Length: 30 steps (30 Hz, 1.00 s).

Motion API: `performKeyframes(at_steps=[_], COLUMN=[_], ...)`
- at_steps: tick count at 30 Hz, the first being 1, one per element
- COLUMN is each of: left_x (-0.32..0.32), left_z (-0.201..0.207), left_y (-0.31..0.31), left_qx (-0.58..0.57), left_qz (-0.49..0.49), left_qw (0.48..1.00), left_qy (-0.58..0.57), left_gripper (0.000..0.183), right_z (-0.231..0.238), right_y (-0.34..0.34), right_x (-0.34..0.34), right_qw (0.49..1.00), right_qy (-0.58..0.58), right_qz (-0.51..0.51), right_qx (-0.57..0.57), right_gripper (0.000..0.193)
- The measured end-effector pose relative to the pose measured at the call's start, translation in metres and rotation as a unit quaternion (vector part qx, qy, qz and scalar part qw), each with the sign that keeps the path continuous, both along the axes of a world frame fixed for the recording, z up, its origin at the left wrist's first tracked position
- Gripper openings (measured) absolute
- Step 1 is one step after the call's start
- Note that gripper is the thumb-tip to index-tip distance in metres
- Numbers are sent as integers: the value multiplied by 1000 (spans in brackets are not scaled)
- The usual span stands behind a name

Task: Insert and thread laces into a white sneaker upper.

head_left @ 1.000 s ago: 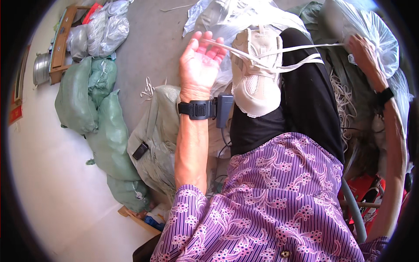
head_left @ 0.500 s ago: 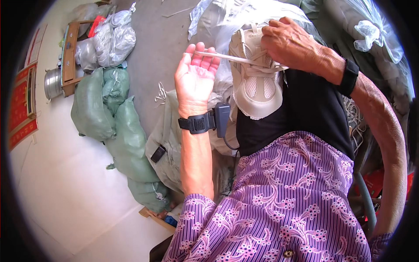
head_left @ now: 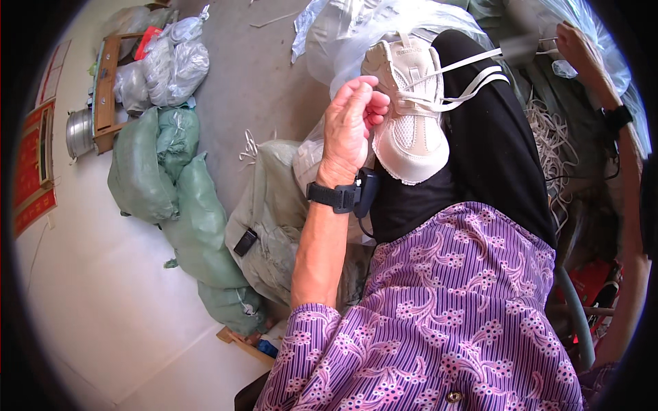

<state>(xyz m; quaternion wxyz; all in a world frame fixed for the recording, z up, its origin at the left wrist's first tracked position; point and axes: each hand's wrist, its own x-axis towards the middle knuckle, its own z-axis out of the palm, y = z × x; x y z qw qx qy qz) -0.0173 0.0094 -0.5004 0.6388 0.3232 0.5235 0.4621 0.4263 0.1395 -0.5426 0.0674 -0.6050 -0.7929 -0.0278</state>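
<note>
A beige shoe (head_left: 412, 152) rests on the black-trousered lap (head_left: 497, 140), toe toward the person. The left hand (head_left: 351, 127) sits beside it, fingers half curled; whether it grips anything I can't tell. The right hand (head_left: 580, 56), out to the right, is closed on a taut white lace (head_left: 471, 61) running from the shoe.

Lettering (head_left: 409, 53) marks the shoe tongue (head_left: 413, 65); the red poster's (head_left: 29, 168) writing is illegible.

Beside the fingers of the right hand (head_left: 579, 53), a grey blur (head_left: 519, 50) hides some shoelace (head_left: 470, 63). Whether the left hand (head_left: 351, 123) pinches anything is unclear.
</note>
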Motion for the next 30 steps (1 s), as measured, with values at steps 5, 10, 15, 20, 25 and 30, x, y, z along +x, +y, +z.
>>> performKeyframes(at_steps=[5, 10, 15, 20, 25, 30], left_x=[9, 11, 10, 8, 11, 25], left_z=[4, 0, 1, 0, 9, 37], left_y=[1, 3, 1, 2, 3, 7], left_qx=[71, 80, 80, 76, 82, 67], left_qz=[-53, -67, -52, -53, -58, -130], left_qw=[991, 985, 986, 984, 982, 952], left_qy=[101, 136, 140, 155, 161, 268], left_gripper=[12, 12, 11, 12, 11, 18], right_z=[5, 49, 48, 48, 50, 48], right_y=[-15, -61, -87, -82, -74, -69], right_x=[-55, -154, -219, -222, -218, -219], right_qw=[993, 923, 890, 888, 898, 883], right_qy=[100, 260, 276, 322, 330, 363], right_qz=[64, 284, 356, 310, 230, 203], right_qx=[24, -8, -74, -111, -176, -217], right_gripper=[12, 18, 15, 11, 15, 15])
